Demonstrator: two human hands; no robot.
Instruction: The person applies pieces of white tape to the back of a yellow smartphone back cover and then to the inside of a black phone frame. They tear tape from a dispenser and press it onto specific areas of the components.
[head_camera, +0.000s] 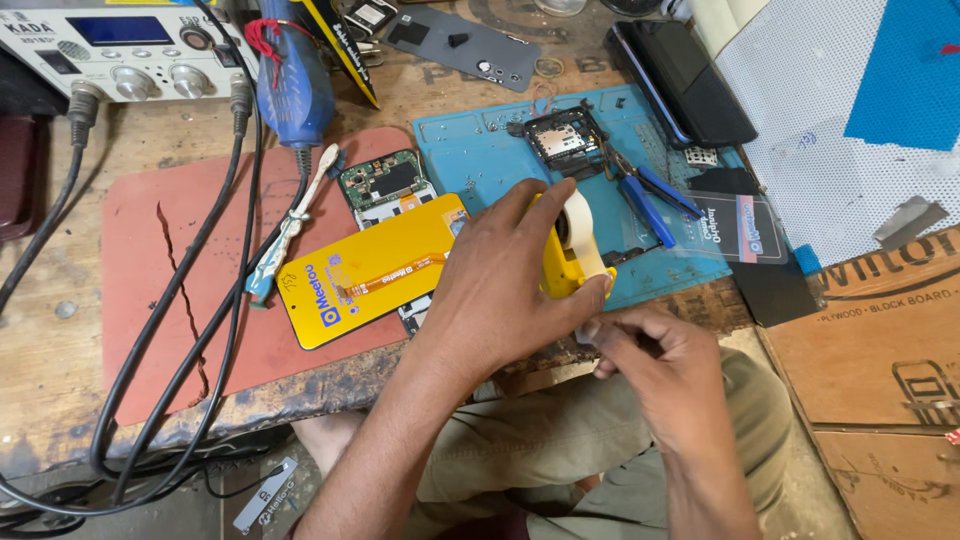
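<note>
We look down on a scarred wooden workbench (60, 350), its top stained and chipped at the front edge. On it lies a rust-red rubber mat (150, 260), smooth but split by a long jagged crack, and beside that a blue silicone repair mat (480, 160) with moulded ridges and small pockets.

Across both mats lies a yellow phone screen panel (375, 270), flat and glossy, a thin rectangle whose long axis runs from lower left up to the right; an orange flex ribbon follows the same line along its back. An opened phone board (385, 185), green and black, sits just above it, partly under it. A blue hot-air handle (293, 80) hangs over the bench's far side with thick black cables (210, 300) trailing down.

At the near edge of the bench, our left hand (500, 290) wraps firmly round a yellow plastic tape dispenser (568, 262). It stands on edge, its roll of pale paper tape (575, 225) at the top, and its long axis runs roughly up and down in view.

Our right hand (655, 355) sits just below, thumb and forefinger pinched on the tape's free end at the dispenser's lower lip. Blue-handled tweezers (650, 195) lie behind on the blue mat.
</note>
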